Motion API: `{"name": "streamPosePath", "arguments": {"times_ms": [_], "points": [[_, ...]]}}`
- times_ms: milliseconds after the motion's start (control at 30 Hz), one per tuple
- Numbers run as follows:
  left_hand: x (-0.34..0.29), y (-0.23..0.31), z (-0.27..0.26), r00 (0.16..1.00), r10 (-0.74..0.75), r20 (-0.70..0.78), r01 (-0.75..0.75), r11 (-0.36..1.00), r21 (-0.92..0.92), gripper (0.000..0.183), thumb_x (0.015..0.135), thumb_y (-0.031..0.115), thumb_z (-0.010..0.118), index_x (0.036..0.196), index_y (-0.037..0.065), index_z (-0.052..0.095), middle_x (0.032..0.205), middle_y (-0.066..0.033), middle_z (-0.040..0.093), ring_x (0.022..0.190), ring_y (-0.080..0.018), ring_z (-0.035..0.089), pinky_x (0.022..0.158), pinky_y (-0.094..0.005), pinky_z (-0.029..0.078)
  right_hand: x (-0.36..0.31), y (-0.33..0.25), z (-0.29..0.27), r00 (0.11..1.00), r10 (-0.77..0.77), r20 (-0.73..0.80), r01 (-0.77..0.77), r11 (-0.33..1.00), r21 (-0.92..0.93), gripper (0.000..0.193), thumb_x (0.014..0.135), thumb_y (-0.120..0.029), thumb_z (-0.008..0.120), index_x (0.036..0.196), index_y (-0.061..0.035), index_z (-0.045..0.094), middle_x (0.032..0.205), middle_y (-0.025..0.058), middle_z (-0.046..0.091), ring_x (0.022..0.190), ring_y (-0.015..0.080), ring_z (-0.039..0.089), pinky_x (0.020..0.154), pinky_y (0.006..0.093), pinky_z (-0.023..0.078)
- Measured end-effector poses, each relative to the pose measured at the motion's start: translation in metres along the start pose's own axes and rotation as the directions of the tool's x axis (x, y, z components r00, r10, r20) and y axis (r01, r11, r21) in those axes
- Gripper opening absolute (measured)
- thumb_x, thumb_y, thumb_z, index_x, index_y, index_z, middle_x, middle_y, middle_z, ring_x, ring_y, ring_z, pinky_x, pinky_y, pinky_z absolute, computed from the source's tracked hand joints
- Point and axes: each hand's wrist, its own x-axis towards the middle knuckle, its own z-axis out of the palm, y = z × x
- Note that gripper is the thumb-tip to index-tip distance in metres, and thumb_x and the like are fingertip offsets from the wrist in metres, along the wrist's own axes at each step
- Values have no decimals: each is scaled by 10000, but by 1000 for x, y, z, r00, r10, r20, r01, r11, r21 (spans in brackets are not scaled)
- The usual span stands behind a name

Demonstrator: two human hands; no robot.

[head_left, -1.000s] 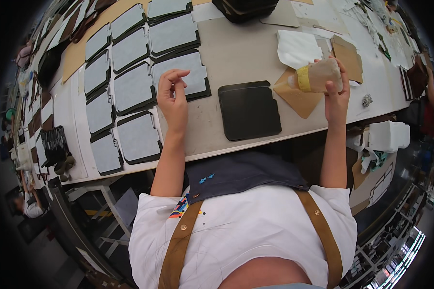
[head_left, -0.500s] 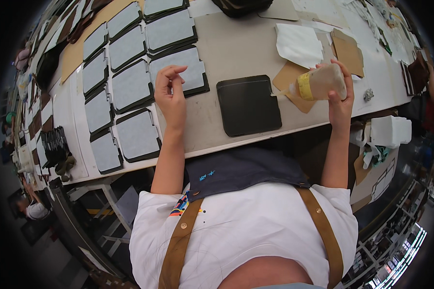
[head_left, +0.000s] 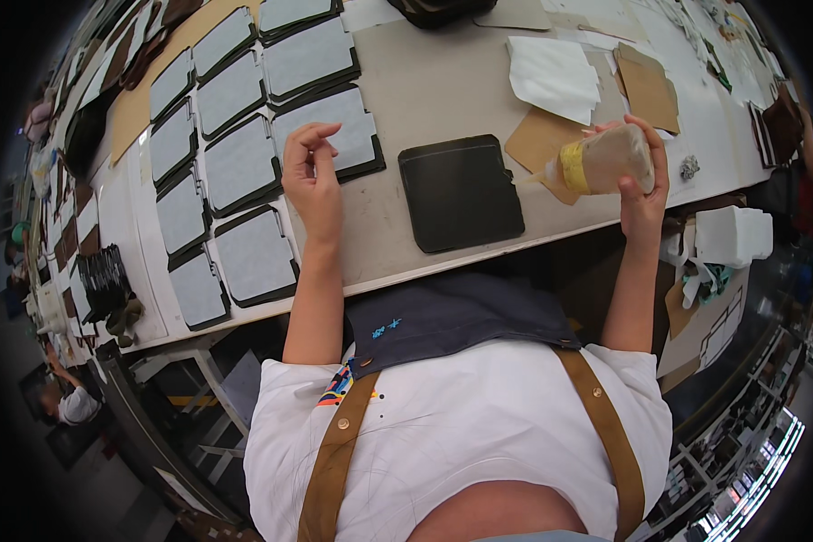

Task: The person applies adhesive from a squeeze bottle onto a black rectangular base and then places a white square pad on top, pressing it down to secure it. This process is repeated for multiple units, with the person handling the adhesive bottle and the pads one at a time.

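Observation:
A flat dark panel (head_left: 461,194) with rounded corners lies on the table in front of me, its right edge notched. My right hand (head_left: 643,194) grips a cloudy squeeze bottle (head_left: 619,163) with a yellow band, tipped on its side. The bottle's thin nozzle (head_left: 535,178) points left, a short way off the panel's right edge. To the panel's left, my left hand (head_left: 313,176) hovers with fingers loosely curled in, and nothing shows in it. Behind that hand lies one of the black pieces faced with pale grey sheets (head_left: 285,135).
Several stacked black pieces with grey facings (head_left: 244,167) fill the table's left side. Beyond the bottle lie a white sheet (head_left: 551,79) and brown card pieces (head_left: 646,90). A dark object (head_left: 447,9) stands at the far edge. The table's front edge (head_left: 425,269) runs before my apron.
The bottle has moved slightly right, so its nozzle has come away from the panel's right edge. My left hand keeps its curled pose.

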Motion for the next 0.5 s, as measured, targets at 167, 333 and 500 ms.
{"name": "streamPosePath", "arguments": {"times_ms": [167,333,500], "points": [[0,-1,0,1000,3,1,-3,1000,1,208,951,-59,508,990,32,692,1053,-27,634,764,-75,518,671,-205,422,-8,-2,-3,1000,26,7,-25,1000,-9,802,782,-372,844,1394,-12,472,1202,162,647,1183,305,618,1055,449,464],[0,-2,0,1000,1,11,-1,1000,-10,209,950,-67,506,994,24,689,1054,-33,628,769,-76,516,686,-207,432,-12,-5,1,999,32,1,-32,999,15,803,783,-386,842,1392,-14,473,1202,166,651,1175,305,624,1046,445,469],[0,-2,0,1000,4,10,-4,1000,-14,208,949,-69,506,997,20,688,1058,-36,625,777,-77,516,704,-211,439,-11,-1,5,999,32,3,-32,999,27,807,780,-394,844,1389,-15,477,1201,165,653,1168,301,628,1038,440,475]]}}
